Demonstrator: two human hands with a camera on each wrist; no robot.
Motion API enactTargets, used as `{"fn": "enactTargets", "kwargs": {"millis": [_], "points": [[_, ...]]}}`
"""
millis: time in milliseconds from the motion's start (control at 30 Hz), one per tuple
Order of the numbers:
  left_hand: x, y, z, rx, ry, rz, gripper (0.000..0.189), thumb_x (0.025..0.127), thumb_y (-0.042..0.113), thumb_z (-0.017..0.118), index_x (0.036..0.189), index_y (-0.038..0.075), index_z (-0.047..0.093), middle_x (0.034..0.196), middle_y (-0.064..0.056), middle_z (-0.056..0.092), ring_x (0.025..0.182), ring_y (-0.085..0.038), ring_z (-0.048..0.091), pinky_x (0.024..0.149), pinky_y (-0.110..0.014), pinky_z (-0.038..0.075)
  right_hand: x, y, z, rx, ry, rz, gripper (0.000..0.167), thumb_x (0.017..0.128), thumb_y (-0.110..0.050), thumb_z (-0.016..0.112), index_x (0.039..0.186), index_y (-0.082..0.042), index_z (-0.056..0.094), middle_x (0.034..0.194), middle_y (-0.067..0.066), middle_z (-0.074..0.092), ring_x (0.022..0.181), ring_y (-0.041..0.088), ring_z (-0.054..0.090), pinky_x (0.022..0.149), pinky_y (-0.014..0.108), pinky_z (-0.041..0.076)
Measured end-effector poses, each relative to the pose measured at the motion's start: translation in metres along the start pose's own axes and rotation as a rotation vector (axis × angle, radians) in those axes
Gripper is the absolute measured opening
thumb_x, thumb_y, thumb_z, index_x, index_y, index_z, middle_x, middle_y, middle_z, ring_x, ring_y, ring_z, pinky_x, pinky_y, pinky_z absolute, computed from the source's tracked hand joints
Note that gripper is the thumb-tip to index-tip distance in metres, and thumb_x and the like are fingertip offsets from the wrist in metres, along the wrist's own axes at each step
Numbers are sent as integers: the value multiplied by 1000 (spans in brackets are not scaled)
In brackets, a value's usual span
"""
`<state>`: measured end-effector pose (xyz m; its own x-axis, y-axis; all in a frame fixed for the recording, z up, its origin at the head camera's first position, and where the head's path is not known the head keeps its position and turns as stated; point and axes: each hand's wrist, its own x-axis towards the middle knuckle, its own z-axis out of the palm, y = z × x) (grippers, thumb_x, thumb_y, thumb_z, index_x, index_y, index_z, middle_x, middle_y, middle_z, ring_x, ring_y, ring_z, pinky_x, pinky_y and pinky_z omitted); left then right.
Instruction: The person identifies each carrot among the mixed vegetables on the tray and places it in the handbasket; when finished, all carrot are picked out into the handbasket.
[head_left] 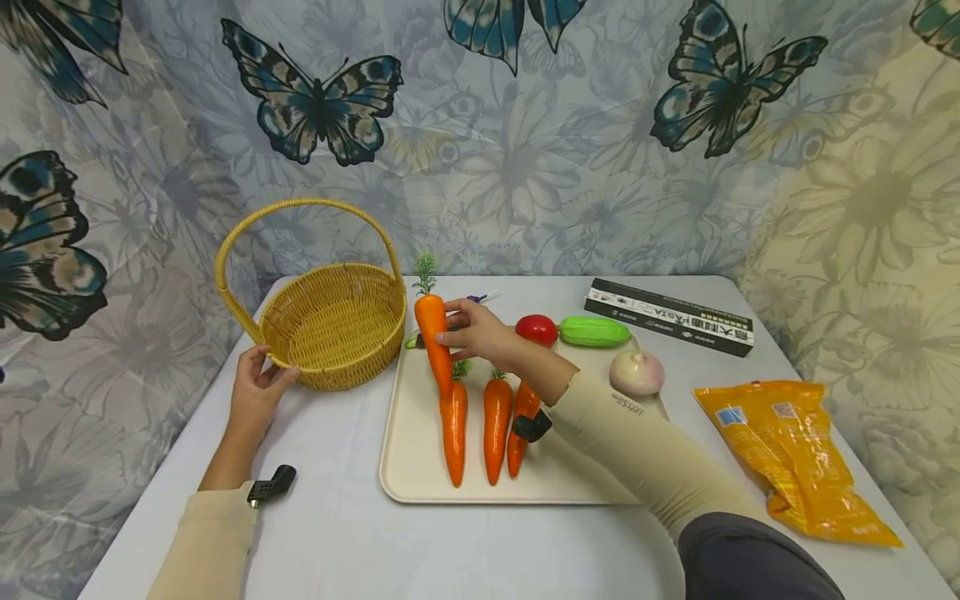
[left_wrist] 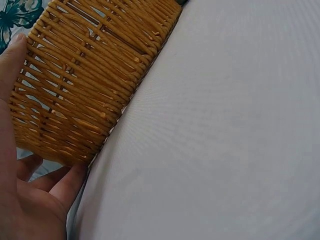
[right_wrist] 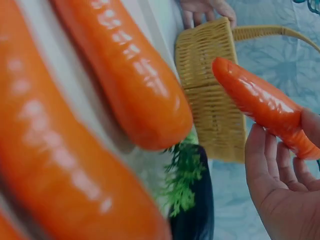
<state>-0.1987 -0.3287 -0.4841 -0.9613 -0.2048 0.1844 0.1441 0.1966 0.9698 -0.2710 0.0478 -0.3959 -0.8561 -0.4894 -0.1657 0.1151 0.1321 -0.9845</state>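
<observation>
While the left hand (head_left: 253, 393) clasps a round yellow wicker basket (head_left: 352, 373), the right hand (head_left: 480, 335) pinches 1 tapered orange carrot (head_left: 432, 333); 3 more (head_left: 497, 429) lie unlifted below that grip.

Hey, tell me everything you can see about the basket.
The basket is yellow-brown and rounded, woven of what looks like wicker, with a tall arched handle. It sits mouth up on the table, left of the tray, its woven floor in view. The left grip holds its near left side. Whether it sits fully level is unclear.
</observation>
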Motion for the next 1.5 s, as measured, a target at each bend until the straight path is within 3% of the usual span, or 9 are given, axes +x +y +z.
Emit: {"fn": "enactTargets", "kwargs": {"millis": [233, 500, 767, 1067, 1367, 1500], "points": [[-1, 1, 1, 31, 11, 0, 66, 91, 11, 70, 141, 5, 28, 159, -15, 18, 136, -44, 31, 87, -8, 43, 24, -15, 20, 7, -58, 13, 51, 92, -6, 68, 137, -6, 44, 125, 14, 50, 99, 29, 64, 77, 41, 58], [1, -3, 0, 43, -1, 10, 69, 91, 11, 70, 142, 4, 25, 159, -16, 18, 136, -44, 30, 89, -9, 43, 50, -32, 48, -17, -91, -27, 49, 92, -5, 67, 136, -5, 46, 120, 13, 52, 98, 28, 62, 78, 45, 57], [-3, -4, 2, 16, -10, 9, 65, 91, 8, 70, 139, 6, 27, 158, -18, 18, 135, -44, 29, 90, -9, 42, 71, -44, 74, -20, -105, -50, 50, 91, -6, 68, 137, -4, 47, 114, 11, 55, 97, 24, 62, 78, 45, 57], [-3, 0, 0, 1, -9, 23, 65, 91, 4, 69, 139, 7, 26, 156, -18, 19, 134, -40, 30, 89, -9, 42, 100, -53, 92, 13, -45, -83, 50, 91, -9, 70, 135, -8, 48, 111, 7, 55, 95, 21, 62, 77, 42, 58], [0, -2, 0, -26, 2, 38, 63, 90, 0, 68, 138, 8, 29, 156, -17, 22, 133, -38, 32, 103, -25, 40, 119, -36, 119, 9, -14, -56, 50, 89, -6, 72, 134, -8, 49, 106, 5, 55, 90, 21, 62, 83, 51, 55], [0, -6, -1, -30, 0, 42, 62, 90, -1, 68, 137, 9, 29, 156, -17, 22, 134, -39, 31, 102, -23, 41, 125, -24, 128, -8, 1, -43, 50, 88, -5, 72, 134, -8, 50, 104, 6, 55, 88, 22, 63, 80, 47, 57]]}}
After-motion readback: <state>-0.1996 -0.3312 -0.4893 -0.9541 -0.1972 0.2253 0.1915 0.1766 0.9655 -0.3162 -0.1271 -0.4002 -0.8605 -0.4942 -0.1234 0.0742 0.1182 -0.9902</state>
